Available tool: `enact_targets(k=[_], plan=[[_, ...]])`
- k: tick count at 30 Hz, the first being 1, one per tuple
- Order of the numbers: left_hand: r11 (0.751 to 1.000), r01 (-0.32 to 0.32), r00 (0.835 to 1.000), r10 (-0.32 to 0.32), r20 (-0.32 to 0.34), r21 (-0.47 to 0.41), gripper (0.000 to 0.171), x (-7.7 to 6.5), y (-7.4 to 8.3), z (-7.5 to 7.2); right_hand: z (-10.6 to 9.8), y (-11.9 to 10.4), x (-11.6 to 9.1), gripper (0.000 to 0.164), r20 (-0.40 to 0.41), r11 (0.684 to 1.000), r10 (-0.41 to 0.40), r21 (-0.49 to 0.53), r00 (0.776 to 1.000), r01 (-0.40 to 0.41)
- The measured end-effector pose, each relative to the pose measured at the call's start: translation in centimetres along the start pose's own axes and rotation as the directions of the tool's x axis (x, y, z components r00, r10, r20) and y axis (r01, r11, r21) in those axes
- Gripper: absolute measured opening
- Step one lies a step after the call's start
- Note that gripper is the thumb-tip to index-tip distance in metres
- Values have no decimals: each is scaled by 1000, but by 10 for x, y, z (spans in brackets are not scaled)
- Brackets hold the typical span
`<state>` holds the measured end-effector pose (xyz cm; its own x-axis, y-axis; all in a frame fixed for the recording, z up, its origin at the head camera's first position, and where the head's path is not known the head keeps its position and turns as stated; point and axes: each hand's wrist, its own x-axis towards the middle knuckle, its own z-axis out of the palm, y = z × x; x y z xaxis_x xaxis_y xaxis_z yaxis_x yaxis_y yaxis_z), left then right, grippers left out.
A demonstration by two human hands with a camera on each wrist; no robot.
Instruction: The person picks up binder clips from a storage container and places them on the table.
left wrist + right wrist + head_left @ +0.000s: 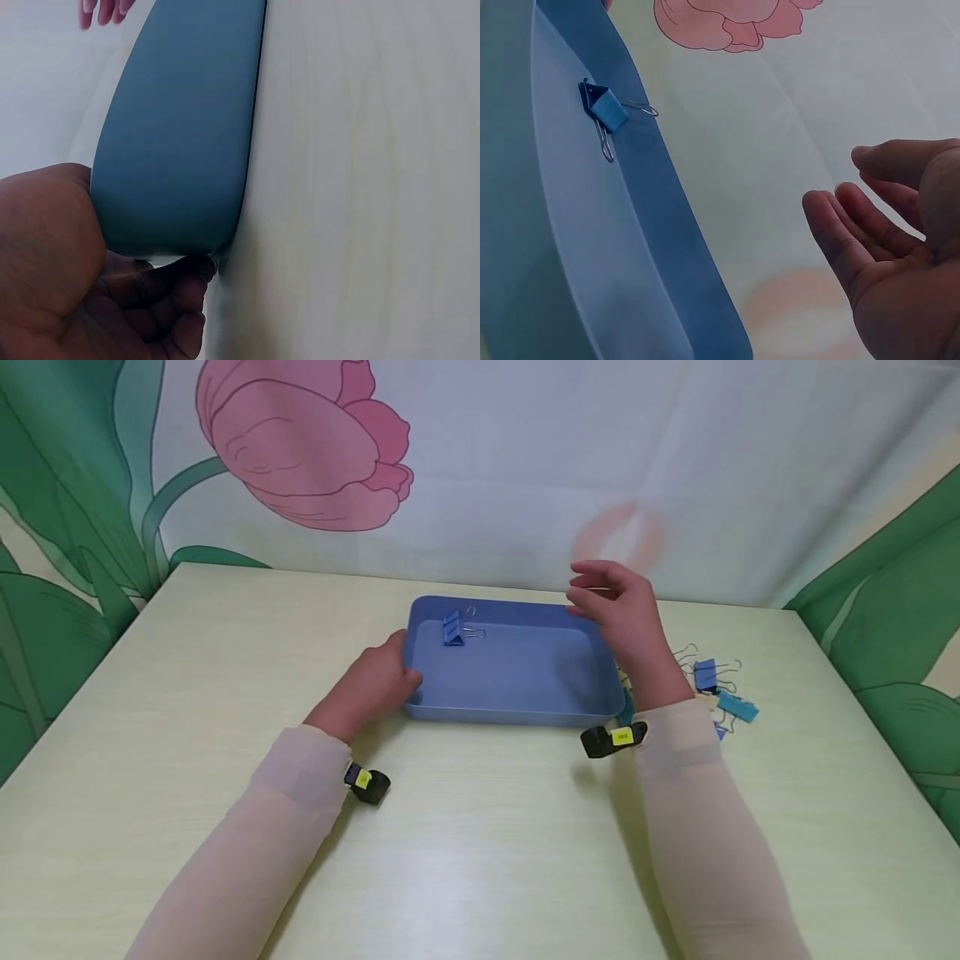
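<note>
A shallow blue tray (517,720) lies on the table. At its left end my left hand (372,683) grips it; in the left wrist view the thumb side of the left hand (45,247) lies against the tray's wall (180,135) and the fingers curl under its corner. A blue binder clip (453,629) rests in the tray near the back left, its wire handles spread; the right wrist view shows the same binder clip (607,111). Over the tray's back right corner hovers my right hand (626,618), fingers loosely bent, holding nothing.
Several binder clips, among them a blue clip (705,675) and a teal clip (738,706), lie in a pile right of the tray, partly behind my right wrist. A printed flower curtain (487,477) hangs along the back edge of the pale table (487,843).
</note>
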<state>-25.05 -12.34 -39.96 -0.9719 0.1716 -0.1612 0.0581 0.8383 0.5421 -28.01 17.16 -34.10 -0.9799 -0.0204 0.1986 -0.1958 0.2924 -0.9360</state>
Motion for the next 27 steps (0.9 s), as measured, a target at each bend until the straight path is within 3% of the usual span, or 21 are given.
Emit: enact_targets(k=[7,13,27], plan=[[1000,-18,1000,18,-16,21,68,-2,0,-1,17,0,9,35,58,1000,-9,27,998,7],[1000,-9,1000,9,-10,15,68,-1,-1,-1,37,-4,16,35,121,999,30,37,992,-34],[1000,15,1000,-15,11,-4,69,1,-1,0,80,-4,35,31,212,987,153,-89,965,-137]])
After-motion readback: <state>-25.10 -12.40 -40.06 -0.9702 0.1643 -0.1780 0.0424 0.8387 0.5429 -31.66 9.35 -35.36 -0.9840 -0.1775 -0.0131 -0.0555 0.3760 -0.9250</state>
